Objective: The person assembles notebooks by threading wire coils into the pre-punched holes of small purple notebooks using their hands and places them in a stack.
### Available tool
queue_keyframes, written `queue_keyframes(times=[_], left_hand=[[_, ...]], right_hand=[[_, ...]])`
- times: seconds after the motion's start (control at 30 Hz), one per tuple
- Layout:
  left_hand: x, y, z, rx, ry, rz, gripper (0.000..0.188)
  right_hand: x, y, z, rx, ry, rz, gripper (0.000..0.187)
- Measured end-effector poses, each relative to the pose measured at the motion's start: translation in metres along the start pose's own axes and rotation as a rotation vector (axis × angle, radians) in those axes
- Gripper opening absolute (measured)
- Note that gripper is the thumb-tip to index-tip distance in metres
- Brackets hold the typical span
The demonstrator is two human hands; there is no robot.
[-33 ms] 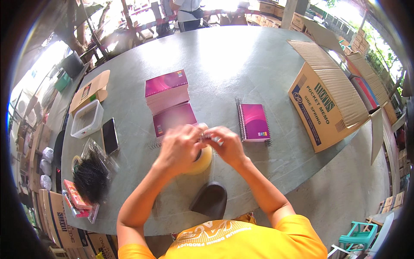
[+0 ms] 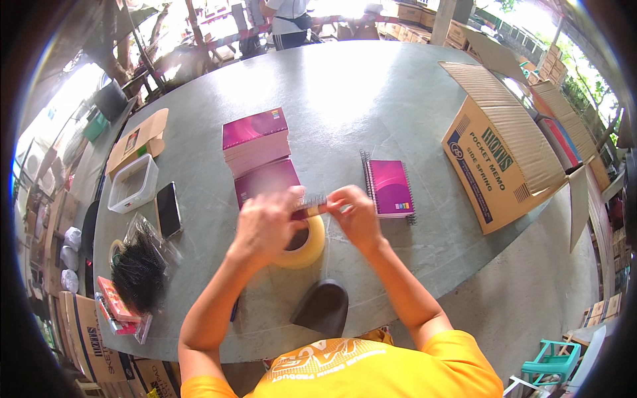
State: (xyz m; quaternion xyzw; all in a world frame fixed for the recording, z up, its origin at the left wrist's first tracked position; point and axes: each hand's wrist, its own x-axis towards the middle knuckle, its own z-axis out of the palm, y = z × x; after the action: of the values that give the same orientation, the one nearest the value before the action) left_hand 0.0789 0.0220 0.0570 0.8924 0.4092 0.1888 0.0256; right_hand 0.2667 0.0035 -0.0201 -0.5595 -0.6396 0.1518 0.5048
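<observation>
Between my hands is a small spiral notebook (image 2: pixel 310 210), seen nearly edge-on, its dark wire coil on top. My left hand (image 2: pixel 264 222) grips its left end. The fingers of my right hand (image 2: pixel 355 215) pinch together at the coil's right end. Just below, a roll of clear yellowish tape (image 2: pixel 310 251) lies on the table, partly covered by my left hand. Behind that hand is a two-part stack of purple memo covers and pages (image 2: pixel 257 132). Some spiral-bound purple notebooks (image 2: pixel 390 186) lie to the right of my right hand.
An open cardboard box (image 2: pixel 494 166) stands at the table's right. On the left are a clear plastic tub (image 2: pixel 135 182), a phone (image 2: pixel 169 209), a bag of black wire coils (image 2: pixel 139 275) and an opened small carton (image 2: pixel 138 139). A dark curved object (image 2: pixel 322 308) sits near the front edge.
My right hand has shifted right, away from my left. The notebook's coil and edge now show between them, and more of the tape roll is visible.
</observation>
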Motion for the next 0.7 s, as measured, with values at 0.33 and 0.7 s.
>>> queue_keyframes(times=[0.33, 0.7], left_hand=[[-0.019, 0.024, 0.013, -0.487, 0.092, 0.2, 0.049], [-0.05, -0.014, 0.031, -0.557, 0.142, -0.026, 0.035]], right_hand=[[0.015, -0.011, -0.046, 0.413, -0.053, 0.306, 0.017], [-0.008, 0.083, -0.085, 0.112, 0.212, 0.523, 0.039]])
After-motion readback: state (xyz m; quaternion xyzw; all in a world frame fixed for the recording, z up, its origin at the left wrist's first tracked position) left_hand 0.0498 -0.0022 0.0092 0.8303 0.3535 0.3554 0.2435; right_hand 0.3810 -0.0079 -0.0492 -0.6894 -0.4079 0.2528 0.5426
